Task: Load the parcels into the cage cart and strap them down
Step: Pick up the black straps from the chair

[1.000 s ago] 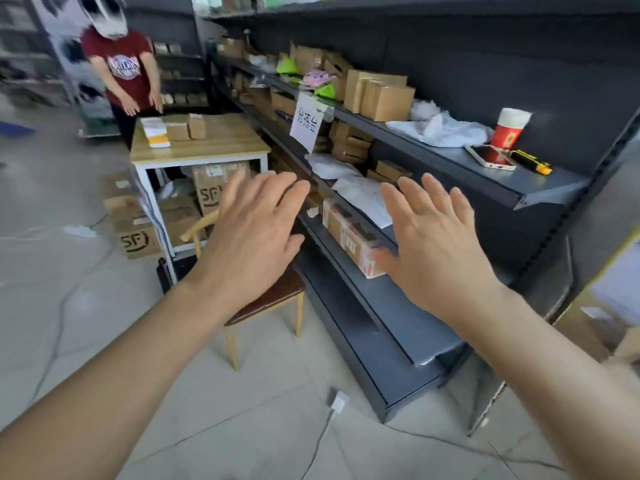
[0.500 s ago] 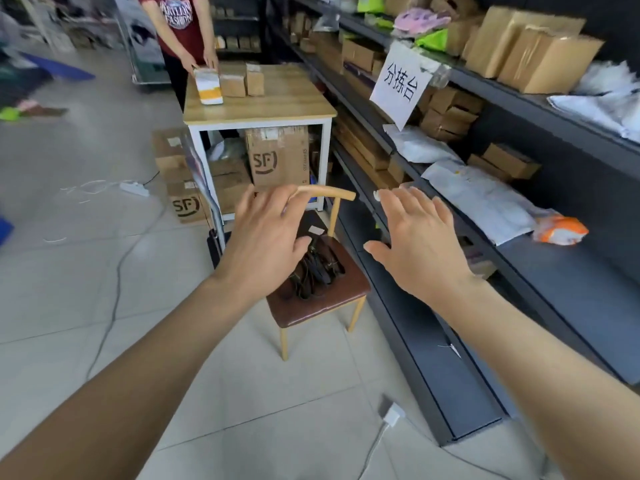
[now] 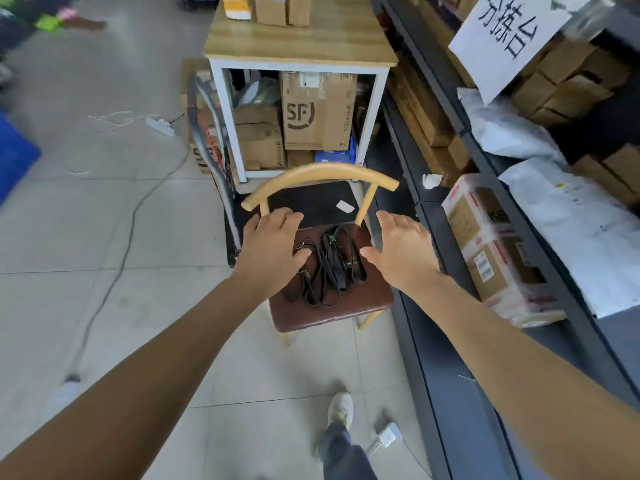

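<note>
A bundle of black straps with small hooks (image 3: 329,268) lies on the brown seat of a chair (image 3: 332,306) straight ahead. My left hand (image 3: 273,247) hovers over the left side of the bundle, fingers spread and holding nothing. My right hand (image 3: 401,247) is stretched out to the right of the straps, palm down, also holding nothing. Parcels fill the place: an SF carton (image 3: 317,110) under the wooden table (image 3: 301,46), a taped box (image 3: 491,251) on the low shelf to the right. No cage cart is in view.
Dark shelving (image 3: 460,393) with cartons and white mail bags (image 3: 581,233) runs along the right. A paper sign (image 3: 505,32) hangs from it. A cable and power strip (image 3: 159,126) cross the tiled floor on the left. My foot (image 3: 341,410) is below the chair.
I have walked up to the chair and looked down. Both hands have come down from shelf height to just above the straps on the seat.
</note>
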A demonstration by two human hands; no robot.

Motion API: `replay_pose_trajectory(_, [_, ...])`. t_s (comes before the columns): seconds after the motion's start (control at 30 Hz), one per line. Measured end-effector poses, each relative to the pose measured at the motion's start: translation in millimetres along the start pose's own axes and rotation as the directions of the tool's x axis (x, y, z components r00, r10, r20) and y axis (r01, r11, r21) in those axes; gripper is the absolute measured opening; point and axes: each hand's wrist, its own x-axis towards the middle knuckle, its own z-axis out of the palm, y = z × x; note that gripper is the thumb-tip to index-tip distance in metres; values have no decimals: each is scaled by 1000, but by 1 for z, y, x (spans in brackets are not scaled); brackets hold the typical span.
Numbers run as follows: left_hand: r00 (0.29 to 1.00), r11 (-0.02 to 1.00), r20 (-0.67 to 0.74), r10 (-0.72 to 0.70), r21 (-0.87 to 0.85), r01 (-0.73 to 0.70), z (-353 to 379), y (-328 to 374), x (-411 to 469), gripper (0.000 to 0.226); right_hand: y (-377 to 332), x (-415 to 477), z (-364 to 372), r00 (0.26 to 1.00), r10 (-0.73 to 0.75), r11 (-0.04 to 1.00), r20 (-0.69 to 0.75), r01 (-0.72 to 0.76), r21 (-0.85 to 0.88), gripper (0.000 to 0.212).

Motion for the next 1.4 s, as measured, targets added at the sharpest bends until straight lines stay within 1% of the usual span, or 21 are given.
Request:
replay_pose_trajectory(0.17, [980, 993, 158, -120, 37, 116, 82, 1, 63, 58, 34, 77, 59, 991, -6, 999, 136, 1, 34, 59])
replay_pose_trajectory(0.27, [940, 977, 267, -213, 28, 213, 134, -9, 86, 61, 43, 110, 101, 977, -1, 998, 211, -11, 58, 57])
replay_pose_trajectory(0.37, [886, 947, 351, -305, 10, 322, 186, -23, 100, 63, 48, 136, 150, 957, 19, 996, 289, -42, 75, 48])
replay_pose_trajectory(0.4, [862, 931, 375, -340, 6, 365, 203, -28, 104, 64, 50, 144, 167, 949, 35, 994, 312, -64, 84, 48])
replay_pose_trajectory(0.47, [797, 879, 428, -425, -15, 476, 237, -39, 109, 67, 55, 157, 202, 929, 78, 988, 362, -119, 93, 56])
replay_pose_trajectory(0.57, [676, 760, 504, -538, -56, 647, 284, -52, 115, 76, 63, 171, 252, 892, 141, 975, 429, -201, 98, 68])
replay_pose_trajectory(0.63, [617, 694, 529, -583, -70, 716, 310, -59, 123, 82, 67, 181, 281, 874, 163, 967, 458, -233, 100, 73])
replay_pose_trajectory(0.8, [510, 559, 562, -651, -98, 823, 356, -73, 147, 93, 71, 208, 334, 852, 215, 942, 478, -310, 129, 77])
replay_pose_trajectory(0.87, [473, 509, 591, -654, -120, 852, 372, -74, 155, 99, 73, 218, 351, 829, 257, 913, 497, -377, 158, 83])
replay_pose_trajectory(1.0, [437, 441, 594, -676, -149, 885, 396, -65, 166, 108, 76, 238, 373, 750, 364, 810, 552, -547, 209, 99])
replay_pose_trajectory(1.07, [434, 436, 580, -689, -147, 888, 405, -59, 173, 118, 74, 246, 381, 715, 425, 750, 555, -621, 226, 103])
replay_pose_trajectory(1.13, [439, 452, 571, -694, -130, 883, 411, -53, 180, 121, 71, 254, 388, 676, 456, 674, 579, -687, 270, 103])
replay_pose_trajectory(1.2, [432, 466, 568, -701, -94, 880, 415, -51, 185, 112, 69, 257, 393, 655, 458, 671, 601, -698, 249, 96])
replay_pose_trajectory(1.3, [418, 451, 598, -684, -104, 886, 417, -57, 192, 80, 71, 260, 397, 656, 461, 691, 598, -688, 222, 81])
replay_pose_trajectory(1.4, [432, 449, 613, -661, -139, 883, 418, -68, 194, 55, 68, 265, 401, 663, 479, 682, 575, -694, 232, 84])
